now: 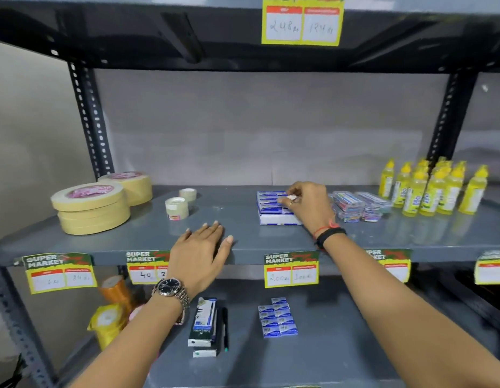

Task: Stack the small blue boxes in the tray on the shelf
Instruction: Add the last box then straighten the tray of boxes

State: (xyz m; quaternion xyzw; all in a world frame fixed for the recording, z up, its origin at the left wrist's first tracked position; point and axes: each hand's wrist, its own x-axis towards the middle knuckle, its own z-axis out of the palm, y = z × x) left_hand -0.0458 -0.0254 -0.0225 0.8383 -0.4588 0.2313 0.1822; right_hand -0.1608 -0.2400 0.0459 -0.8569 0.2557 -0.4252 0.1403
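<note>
Right hand (307,204) fingers pinch a box over the tray (276,219); left hand (201,247) flat, fingers spread, on shelf (148,236).

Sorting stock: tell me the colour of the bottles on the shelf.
Yellow bottles, caps included, seen in the head view.

Readable text, as I look at the shelf. Top shelf edge, at 12 o'clock: a yellow price tag (302,22) with two handwritten figures, which I read as "248" and "124", though the writing is blurred. Middle shelf edge, at 8 o'clock: a tag (59,273) headed "SUPER MARKET"; its figures are too faint to read. Beside my left wrist, a second tag (148,266), same heading, "40" legible. At 6 o'clock, a third tag (291,268), same heading, figures resembling "200" and "100". Print on the blue boxes (271,201) is unreadable.
</note>
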